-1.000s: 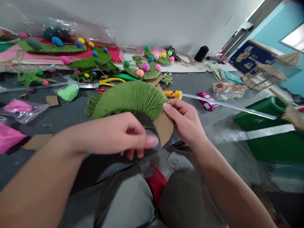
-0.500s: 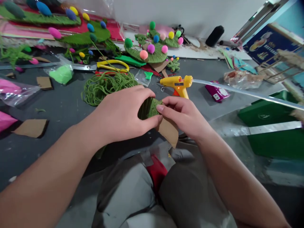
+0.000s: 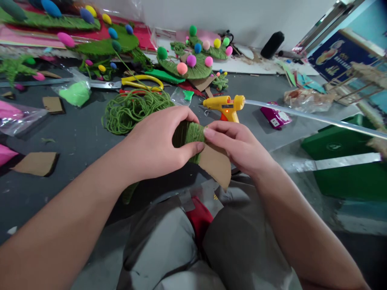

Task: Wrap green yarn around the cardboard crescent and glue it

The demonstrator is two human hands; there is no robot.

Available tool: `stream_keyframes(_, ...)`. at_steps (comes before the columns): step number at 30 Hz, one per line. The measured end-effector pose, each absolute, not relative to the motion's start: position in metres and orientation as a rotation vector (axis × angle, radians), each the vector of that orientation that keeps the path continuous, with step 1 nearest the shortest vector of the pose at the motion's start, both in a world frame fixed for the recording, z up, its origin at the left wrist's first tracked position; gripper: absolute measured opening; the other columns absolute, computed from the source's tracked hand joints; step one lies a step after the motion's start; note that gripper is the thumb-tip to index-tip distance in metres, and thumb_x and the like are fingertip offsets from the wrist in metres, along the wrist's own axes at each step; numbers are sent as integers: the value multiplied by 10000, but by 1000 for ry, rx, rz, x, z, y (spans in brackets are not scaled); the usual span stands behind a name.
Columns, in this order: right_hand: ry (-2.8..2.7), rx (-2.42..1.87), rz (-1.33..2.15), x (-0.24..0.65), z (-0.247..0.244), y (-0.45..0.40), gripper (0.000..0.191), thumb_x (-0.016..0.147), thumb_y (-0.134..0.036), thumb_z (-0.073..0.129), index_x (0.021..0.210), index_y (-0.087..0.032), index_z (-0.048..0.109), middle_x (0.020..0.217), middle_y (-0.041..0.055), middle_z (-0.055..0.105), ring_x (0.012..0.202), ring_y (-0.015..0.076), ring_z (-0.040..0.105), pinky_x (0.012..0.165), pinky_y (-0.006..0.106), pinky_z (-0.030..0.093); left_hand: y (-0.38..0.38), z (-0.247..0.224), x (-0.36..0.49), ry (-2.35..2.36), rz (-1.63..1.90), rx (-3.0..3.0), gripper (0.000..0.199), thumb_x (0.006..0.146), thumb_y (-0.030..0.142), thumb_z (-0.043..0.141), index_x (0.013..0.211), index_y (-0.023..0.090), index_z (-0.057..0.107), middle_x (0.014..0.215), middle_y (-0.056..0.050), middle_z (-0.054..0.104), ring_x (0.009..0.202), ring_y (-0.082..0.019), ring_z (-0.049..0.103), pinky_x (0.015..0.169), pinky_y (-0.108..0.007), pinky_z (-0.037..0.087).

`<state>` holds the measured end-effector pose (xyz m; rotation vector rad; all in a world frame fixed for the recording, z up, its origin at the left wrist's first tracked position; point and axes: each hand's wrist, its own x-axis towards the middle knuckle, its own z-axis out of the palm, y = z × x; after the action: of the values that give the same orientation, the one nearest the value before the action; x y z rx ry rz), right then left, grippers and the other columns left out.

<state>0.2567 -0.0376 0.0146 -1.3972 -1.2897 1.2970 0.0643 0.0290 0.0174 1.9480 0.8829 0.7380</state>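
Left hand (image 3: 151,145) curled around the green yarn wrapping (image 3: 193,132) of a cardboard strip (image 3: 216,161), thumb on the near side. Right hand (image 3: 242,147) pinches the strip's upper edge, where wrapping meets bare card. Strip is mid-view, by the near edge of the table (image 3: 87,139); bare end points to 5 o'clock. From strip: loose yarn (image 3: 133,112) at 10, scissors (image 3: 142,77) just beyond; glue gun (image 3: 222,102) at 1, light on; purple packet (image 3: 276,117) at 2.
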Motion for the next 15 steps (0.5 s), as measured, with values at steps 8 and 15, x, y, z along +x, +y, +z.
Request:
stream_keyframes(8, -1165, -1246, 1468, 257, 16, -34, 171, 846, -370, 696, 843, -203, 661, 742, -12, 620, 577, 95, 530, 499, 230, 406, 28, 30, 58, 809, 754, 1971, 297, 721, 337, 791, 978, 226, 694, 814, 4, 633, 714, -171, 536, 620, -274, 354)
stream_keyframes(15, -1319, -1261, 1108, 248, 1, -38, 164, 792, -357, 733, 847, -224, 653, 790, -10, 628, 667, 125, 545, 579, 254, 464, 30, 33, 57, 826, 841, 1867, 309, 708, 356, 807, 950, 208, 683, 813, -4, 630, 762, -180, 548, 650, -281, 389)
